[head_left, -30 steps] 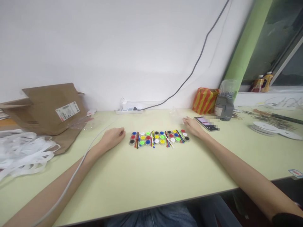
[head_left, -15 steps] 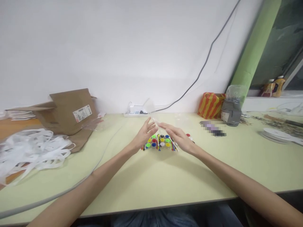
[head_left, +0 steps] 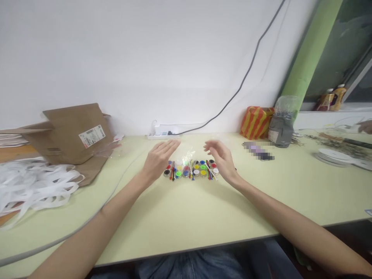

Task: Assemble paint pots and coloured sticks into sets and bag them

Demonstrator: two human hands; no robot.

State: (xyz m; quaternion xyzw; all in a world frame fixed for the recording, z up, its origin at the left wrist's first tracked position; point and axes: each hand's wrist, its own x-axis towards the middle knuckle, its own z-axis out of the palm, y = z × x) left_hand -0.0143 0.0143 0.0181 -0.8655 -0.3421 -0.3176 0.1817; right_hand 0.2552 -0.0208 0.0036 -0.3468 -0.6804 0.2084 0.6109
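Small round pots with coloured lids (head_left: 196, 173) lie in rows on the table, with thin red, blue and yellow sticks (head_left: 209, 170) in bundles between them. My left hand (head_left: 159, 159) is at the left end of the rows, fingers stretched out and together, holding nothing. At the right end is my right hand (head_left: 221, 159), its fingers loosely curved and apart, with nothing in it. Between the two hands, a blurred, shiny cluster of pale thin pieces (head_left: 188, 155) shows over the pots. Whether it touches them I cannot tell.
A cardboard box (head_left: 72, 133) and heaped white strips (head_left: 37, 186) stand left. A grey cable (head_left: 113, 193) crosses the table's left side. Behind are a power strip (head_left: 162, 135) and striped bag (head_left: 255, 122); right, white reels (head_left: 334, 155). Another person's hand (head_left: 366, 126) shows far right.
My hands have moved apart, the left one to the left, uncovering more pots. The thin white piece seen near my fingertips is no longer there; a pale cluster shows over the pots.
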